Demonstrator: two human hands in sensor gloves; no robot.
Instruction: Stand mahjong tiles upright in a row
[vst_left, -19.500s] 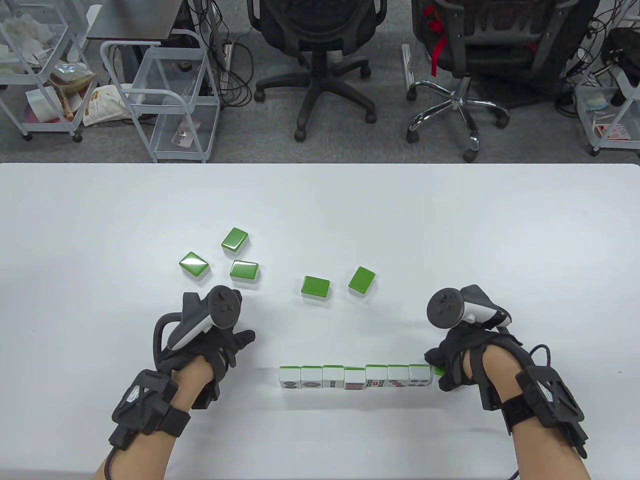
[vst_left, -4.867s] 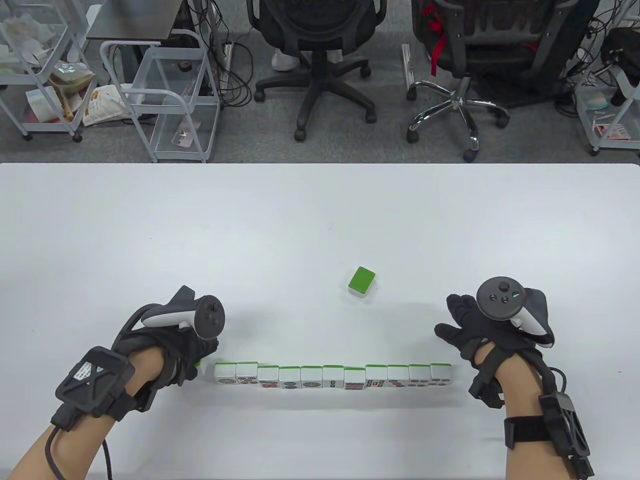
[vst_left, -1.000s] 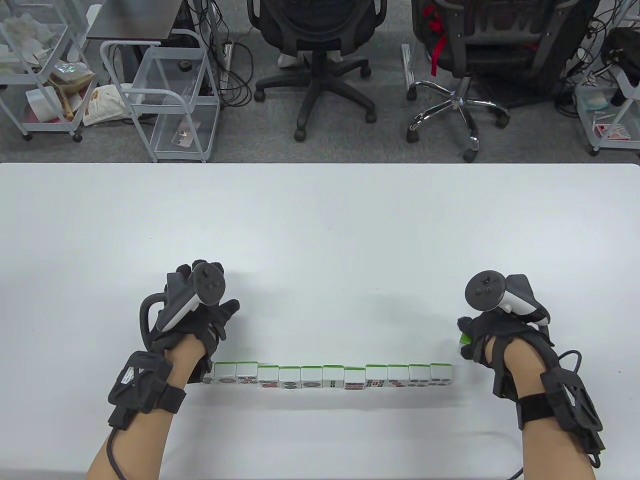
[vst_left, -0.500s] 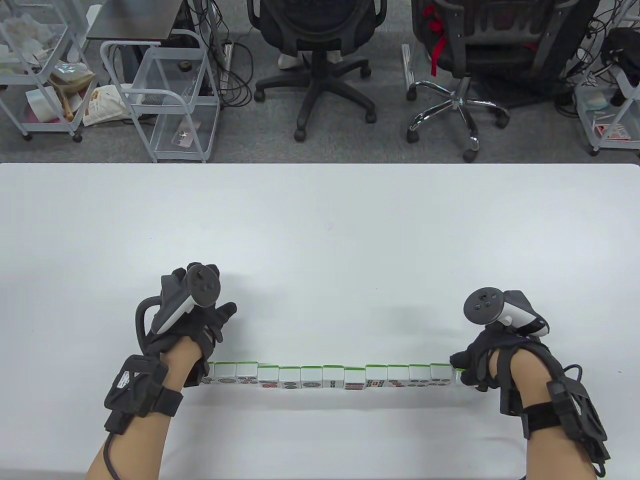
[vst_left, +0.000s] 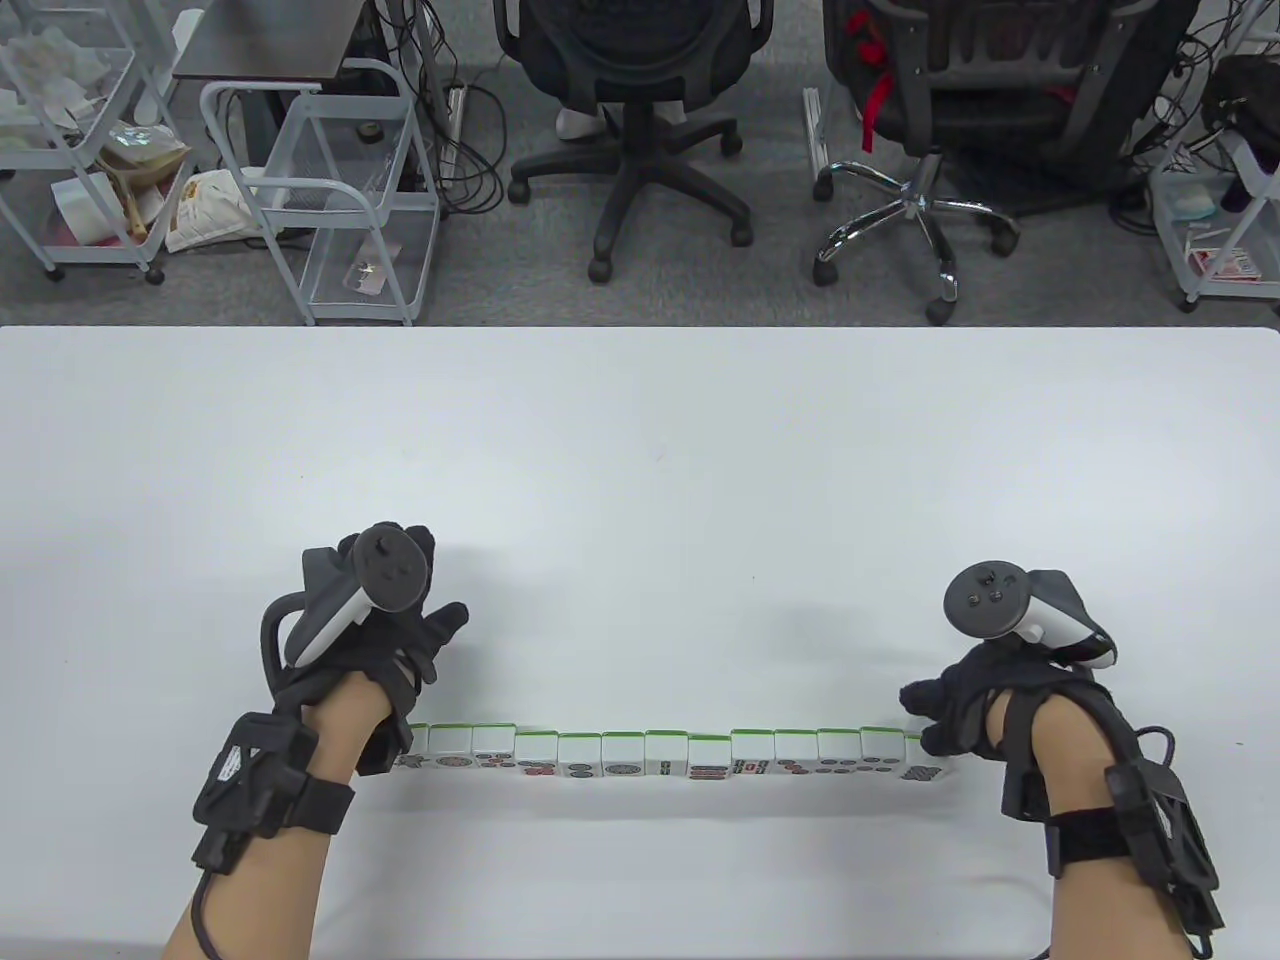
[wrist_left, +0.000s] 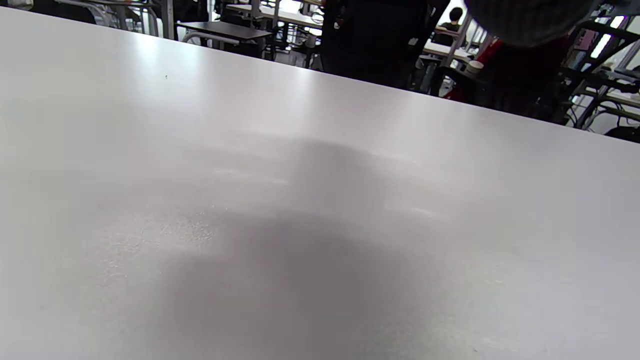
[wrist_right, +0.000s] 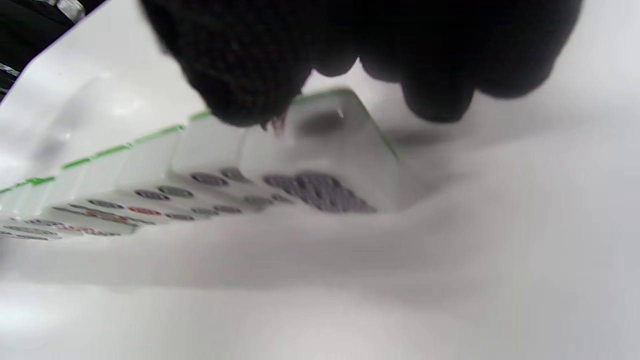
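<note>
We see the mahjong tiles (vst_left: 645, 752) standing upright in one straight row near the table's front edge, side by side and touching, white faces with dot and bar marks turned toward us, green backs away. The rightmost tile (wrist_right: 325, 155) stands at the row's end, touching its neighbour, its face full of dark dots.
</note>
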